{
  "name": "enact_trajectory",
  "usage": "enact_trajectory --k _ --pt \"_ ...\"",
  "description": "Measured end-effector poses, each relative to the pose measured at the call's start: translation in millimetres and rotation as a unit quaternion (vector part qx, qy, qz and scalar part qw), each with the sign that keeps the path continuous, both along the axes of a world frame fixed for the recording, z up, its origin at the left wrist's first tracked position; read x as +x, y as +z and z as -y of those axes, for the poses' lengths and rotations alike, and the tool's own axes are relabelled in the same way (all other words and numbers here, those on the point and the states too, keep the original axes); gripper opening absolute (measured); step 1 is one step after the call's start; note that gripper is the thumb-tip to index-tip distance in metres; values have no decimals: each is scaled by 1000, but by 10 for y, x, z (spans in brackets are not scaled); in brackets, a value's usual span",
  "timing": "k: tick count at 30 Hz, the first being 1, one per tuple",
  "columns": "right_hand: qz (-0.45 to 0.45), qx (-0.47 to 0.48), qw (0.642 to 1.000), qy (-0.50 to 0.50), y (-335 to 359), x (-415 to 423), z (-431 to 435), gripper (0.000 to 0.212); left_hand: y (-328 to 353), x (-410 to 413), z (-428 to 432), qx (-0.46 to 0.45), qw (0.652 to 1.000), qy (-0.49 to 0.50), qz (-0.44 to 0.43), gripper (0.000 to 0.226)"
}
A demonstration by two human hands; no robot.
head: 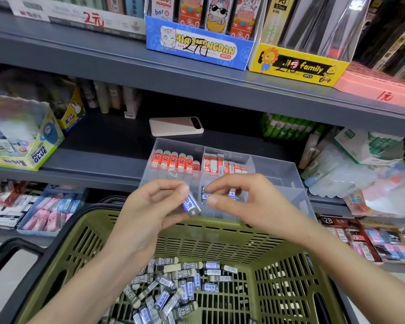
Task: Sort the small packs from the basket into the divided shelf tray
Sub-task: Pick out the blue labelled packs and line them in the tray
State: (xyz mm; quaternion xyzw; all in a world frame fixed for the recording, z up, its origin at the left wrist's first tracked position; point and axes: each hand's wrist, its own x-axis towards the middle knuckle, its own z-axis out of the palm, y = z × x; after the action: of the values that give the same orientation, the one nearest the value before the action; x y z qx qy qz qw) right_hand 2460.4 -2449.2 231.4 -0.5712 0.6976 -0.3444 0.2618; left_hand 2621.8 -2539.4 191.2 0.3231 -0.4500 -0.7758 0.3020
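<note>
At the left end of the shelf (98, 160) stands a glue box (33, 146). Below the shelf's front edge you have the basket (197, 242), with loose packs (173, 284) heaped on its floor towards the near left corner.

Your left hand (150, 206) is raised over the basket's far rim, thumb and fingertips clamped on one pack (191, 204), which tilts with its grey end down.

Just beyond it the tray (278, 174) sits at the shelf's front edge. Red packs (175, 160) stand in a row in its back left compartment, and more fill the compartment beside it. A phone (175, 126) lies on the shelf behind the tray.

Your right hand (243, 202) is at the tray's front middle compartment, fingers curled, thumb and forefinger close on either side of the blue packs (207, 196) there. Whether they actually pinch one, you cannot tell through the clear wall.
</note>
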Motion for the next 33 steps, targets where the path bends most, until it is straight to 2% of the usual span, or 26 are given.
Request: enact_trajectory --k 6,9,11,13,15,17,21,26,30,33 --pt "129 23 991 -19 -32 245 110 13 28 -83 12 -56 998 7 -15 27" --pt "190 33 981 -22 0 107 121 18 18 -46 76 -135 990 -10 47 30" --pt "200 53 974 -89 -3 -73 156 20 -7 17 130 -236 966 12 109 25" --pt "158 106 972 -137 -54 -207 212 23 -52 94 183 -334 925 49 171 23" --pt "87 172 974 -122 -153 -258 281 18 -132 168 213 -402 886 68 221 18" --pt "31 218 971 -96 -262 -275 348 9 -216 229 226 -447 852 74 261 17" --pt "-27 254 964 -77 -428 -315 421 17 -324 309 235 -506 806 69 300 30" --pt "-52 252 965 -57 -521 -327 428 15 -348 333 226 -535 784 32 315 49" --pt "-40 218 973 -62 -446 -316 354 15 -350 343 216 -539 780 31 318 46" --pt "-105 149 981 -72 -329 -264 244 26 -339 380 201 -535 781 38 320 35"
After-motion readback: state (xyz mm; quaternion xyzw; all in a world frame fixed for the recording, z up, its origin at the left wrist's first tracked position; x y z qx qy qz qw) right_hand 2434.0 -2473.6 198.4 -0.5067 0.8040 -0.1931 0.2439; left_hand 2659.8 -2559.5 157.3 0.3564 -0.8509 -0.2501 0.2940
